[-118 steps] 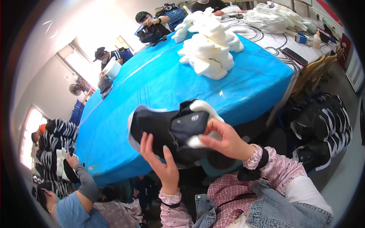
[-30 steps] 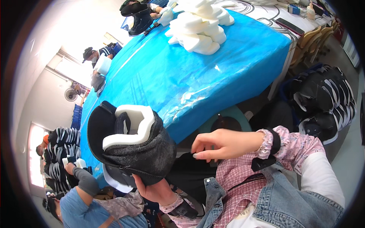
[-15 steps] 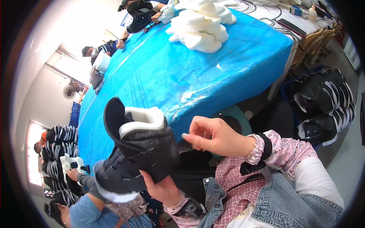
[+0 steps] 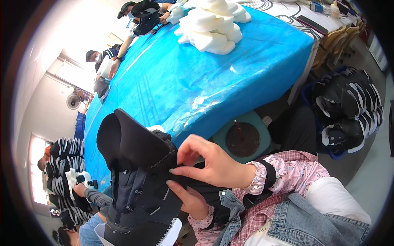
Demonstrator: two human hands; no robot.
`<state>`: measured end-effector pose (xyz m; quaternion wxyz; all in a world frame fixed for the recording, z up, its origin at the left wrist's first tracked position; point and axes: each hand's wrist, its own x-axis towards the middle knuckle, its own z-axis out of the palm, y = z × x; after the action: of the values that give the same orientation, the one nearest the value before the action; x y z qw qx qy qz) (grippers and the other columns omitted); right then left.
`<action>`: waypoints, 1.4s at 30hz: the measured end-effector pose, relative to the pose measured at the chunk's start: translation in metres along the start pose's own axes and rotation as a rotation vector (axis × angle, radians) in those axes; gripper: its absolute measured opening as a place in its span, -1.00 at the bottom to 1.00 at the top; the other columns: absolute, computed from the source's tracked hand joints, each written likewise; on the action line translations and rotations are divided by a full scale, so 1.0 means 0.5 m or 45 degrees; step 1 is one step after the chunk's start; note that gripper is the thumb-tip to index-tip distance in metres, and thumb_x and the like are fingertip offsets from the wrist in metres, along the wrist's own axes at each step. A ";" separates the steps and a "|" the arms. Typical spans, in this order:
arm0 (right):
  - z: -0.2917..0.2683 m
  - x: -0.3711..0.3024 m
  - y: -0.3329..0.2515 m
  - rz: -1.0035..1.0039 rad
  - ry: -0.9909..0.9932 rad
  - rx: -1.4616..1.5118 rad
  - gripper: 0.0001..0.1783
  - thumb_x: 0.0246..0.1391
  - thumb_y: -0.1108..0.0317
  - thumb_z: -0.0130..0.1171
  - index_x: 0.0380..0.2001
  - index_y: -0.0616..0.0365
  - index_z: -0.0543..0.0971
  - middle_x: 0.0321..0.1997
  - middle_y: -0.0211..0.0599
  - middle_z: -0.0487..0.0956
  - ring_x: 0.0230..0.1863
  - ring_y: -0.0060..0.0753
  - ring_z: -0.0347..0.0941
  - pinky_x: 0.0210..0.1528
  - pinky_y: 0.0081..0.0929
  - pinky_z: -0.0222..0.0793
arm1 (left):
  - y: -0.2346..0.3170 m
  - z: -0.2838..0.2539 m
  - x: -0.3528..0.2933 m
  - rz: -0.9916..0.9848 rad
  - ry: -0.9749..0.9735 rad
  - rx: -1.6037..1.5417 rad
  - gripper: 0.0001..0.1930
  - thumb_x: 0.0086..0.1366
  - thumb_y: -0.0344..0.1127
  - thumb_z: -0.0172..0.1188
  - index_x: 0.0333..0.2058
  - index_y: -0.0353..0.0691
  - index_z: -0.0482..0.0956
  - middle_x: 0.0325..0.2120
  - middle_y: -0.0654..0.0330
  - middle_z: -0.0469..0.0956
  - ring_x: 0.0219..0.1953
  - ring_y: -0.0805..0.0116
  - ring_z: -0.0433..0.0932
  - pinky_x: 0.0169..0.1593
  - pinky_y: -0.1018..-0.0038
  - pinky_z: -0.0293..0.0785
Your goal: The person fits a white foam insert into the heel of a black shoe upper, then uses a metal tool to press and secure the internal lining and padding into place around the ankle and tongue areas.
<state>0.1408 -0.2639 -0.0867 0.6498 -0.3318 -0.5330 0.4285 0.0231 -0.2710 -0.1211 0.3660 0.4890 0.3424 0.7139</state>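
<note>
A black boot upper (image 4: 135,180) is held up in front of me, its tall tongue and collar at the top and a white lining edge with zigzag stitching at the bottom. No sole shows on it. My left hand (image 4: 192,201) grips its side from below, thumb on the outside and the other fingers hidden behind. Against the collar's side edge, my right hand (image 4: 211,162) is closed in a pinch; what lies between the fingertips is hidden. Part of a white foam piece (image 4: 156,128) shows behind the collar.
A blue-covered table (image 4: 246,65) bears a heap of white foam pieces (image 4: 211,30). Below its edge stands a green stool (image 4: 262,139). A blue crate (image 4: 338,153) of black uppers is at right; stacked uppers (image 4: 65,164) stand left. Several people work along the table's left side.
The boot upper has turned so its front and tongue face me, and it sits lower. My right hand has moved left and down, from beside the boot onto its collar edge.
</note>
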 end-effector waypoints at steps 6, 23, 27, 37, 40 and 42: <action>-0.004 0.010 0.013 0.014 0.151 0.090 -0.59 -0.15 0.29 0.28 -0.31 0.21 0.32 -0.36 -0.32 0.41 -0.31 -0.51 0.41 -0.31 -0.57 0.35 | -0.001 0.024 -0.006 0.005 -0.093 0.037 -0.56 0.31 -0.28 -0.12 0.10 -0.36 0.11 0.09 0.05 0.18 0.06 0.20 0.26 0.11 0.34 0.21; -0.036 0.003 0.026 -0.014 0.073 -0.081 -0.73 -0.16 0.39 0.26 -0.42 0.22 0.38 -0.53 -0.34 0.42 -0.47 -0.53 0.37 -0.42 -0.60 0.30 | -0.020 0.004 -0.006 0.351 -0.132 0.860 -0.67 0.29 -0.40 -0.09 -0.05 -0.54 0.29 -0.05 -0.04 0.35 -0.07 0.26 0.38 0.04 0.44 0.27; -0.151 0.055 0.021 -0.254 0.080 -0.498 -0.79 -0.17 0.54 0.24 -0.45 0.22 0.41 -0.47 -0.40 0.44 -0.39 -0.65 0.36 -0.31 -0.62 0.32 | -0.017 -0.032 -0.005 0.542 -0.160 1.182 -0.69 0.25 -0.44 -0.01 -0.09 -0.54 0.34 -0.06 -0.01 0.36 -0.09 0.32 0.37 0.03 0.49 0.27; -0.162 0.079 0.004 -0.062 0.196 -0.035 -0.78 -0.01 0.43 0.15 -0.29 0.17 0.36 -0.37 -0.52 0.42 -0.35 -0.74 0.35 -0.35 -0.72 0.34 | 0.018 -0.040 0.040 -0.288 -0.143 -0.201 -0.60 0.25 -0.30 -0.04 0.04 -0.33 0.25 -0.01 0.05 0.33 0.01 0.20 0.34 0.05 0.31 0.32; -0.135 0.052 -0.029 0.359 -0.048 0.256 -0.76 0.01 0.35 0.14 -0.29 0.17 0.34 -0.38 -0.50 0.41 -0.38 -0.75 0.35 -0.46 -0.73 0.36 | 0.055 -0.010 0.074 -0.606 -0.154 -0.590 -0.56 0.27 -0.15 -0.12 0.04 -0.31 0.25 0.00 0.05 0.32 0.04 0.18 0.32 0.06 0.25 0.30; -0.133 0.049 -0.039 0.449 -0.090 0.253 -0.78 0.02 0.35 0.13 -0.31 0.17 0.34 -0.40 -0.50 0.41 -0.40 -0.74 0.35 -0.48 -0.73 0.36 | 0.046 -0.018 0.089 -0.691 -0.267 -0.582 -0.55 0.27 -0.14 -0.18 0.05 -0.30 0.23 0.01 0.06 0.31 0.03 0.20 0.33 0.08 0.22 0.26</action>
<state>0.2113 -0.2479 -0.0733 0.5752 -0.3388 -0.4443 0.5974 -0.0011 -0.2457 -0.0842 0.6750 0.3564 0.2519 0.5949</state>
